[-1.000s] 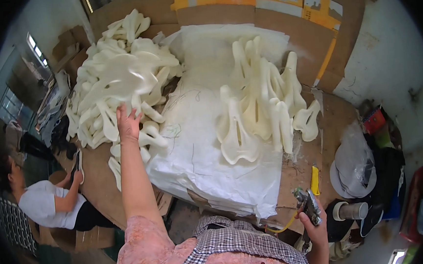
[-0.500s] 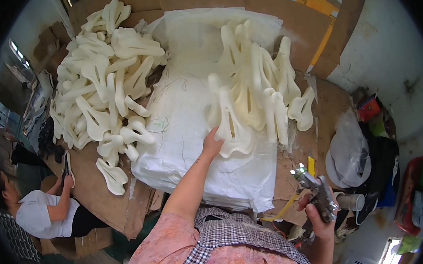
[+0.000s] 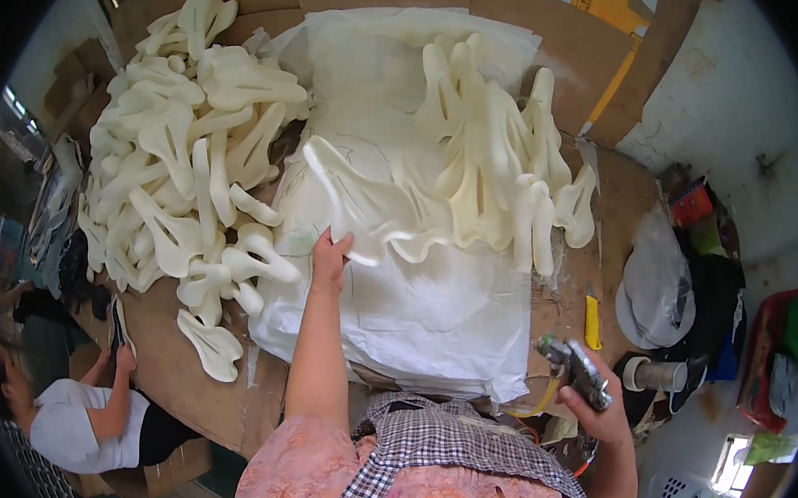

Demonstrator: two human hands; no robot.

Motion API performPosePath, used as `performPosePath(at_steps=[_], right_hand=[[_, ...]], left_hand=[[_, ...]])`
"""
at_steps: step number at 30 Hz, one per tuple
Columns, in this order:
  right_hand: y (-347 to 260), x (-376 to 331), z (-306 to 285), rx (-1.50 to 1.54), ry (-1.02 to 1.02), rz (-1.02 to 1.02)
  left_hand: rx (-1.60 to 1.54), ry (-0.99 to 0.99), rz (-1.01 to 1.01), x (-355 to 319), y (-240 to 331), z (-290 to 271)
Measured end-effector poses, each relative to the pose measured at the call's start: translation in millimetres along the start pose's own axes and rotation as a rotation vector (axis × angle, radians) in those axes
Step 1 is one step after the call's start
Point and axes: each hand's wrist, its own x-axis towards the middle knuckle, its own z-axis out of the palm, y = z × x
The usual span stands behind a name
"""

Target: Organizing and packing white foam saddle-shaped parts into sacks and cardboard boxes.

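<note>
My left hand (image 3: 329, 257) pinches the wide rear edge of a cream foam bicycle saddle pad (image 3: 359, 209), which is tilted with its narrow nose pointing up and to the left. Right beside it, another saddle pad (image 3: 418, 212) partly overlaps with it. More saddle pads (image 3: 478, 192) lean together in a row on the right part of the white sheet (image 3: 404, 327). Down at the right, my right hand (image 3: 598, 402) is wrapped round a metal spray gun (image 3: 578, 372), held off to the side of the sheet, with a yellow hose near it.
A large heap of saddle pads (image 3: 165, 145) covers the table's left side. A yellow utility knife (image 3: 592, 321) lies on the cardboard at the right, near a cylindrical roll (image 3: 660, 376). Cardboard (image 3: 493, 11) stands along the back. At far left sits another person (image 3: 86, 410).
My left hand has shifted left and up, bringing the pad away from the row and tilting it leftward. The spray gun in my right hand has moved slightly down and turned.
</note>
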Motion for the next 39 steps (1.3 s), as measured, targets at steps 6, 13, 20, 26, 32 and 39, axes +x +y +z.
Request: performPosePath(at_steps=[6,13,20,26,32,39], right_hand=[[-67.5,27.2,43.5,0.159,0.107,-0.194],[-73.7,33.1,61.9,0.004,0.007,-0.085],[-79.9,40.6,77.7,-0.001,0.011,0.052],[-108.2,65.6,96.2,0.082,0.123,-0.056],[-94.9,46.0,90.9,0.051,0.055,0.025],[-60.8,41.6,49.5,-0.054,0.177,-0.053]], left_hand=[[0.016,0.077,-0.279,39.9,-45.7,-7.9],[-0.277,0.160,-0.109,56.6,44.9,-81.0],[0.079,-0.048,0.201,104.3,57.3,-67.6],[0.866,-0.142,-0.024,85.1,-75.0,1.9],[0.725,-0.104,-0.060,75.5,-63.2,-4.6],[0.631,0.019,-0.051,78.2,5.2,-55.4]])
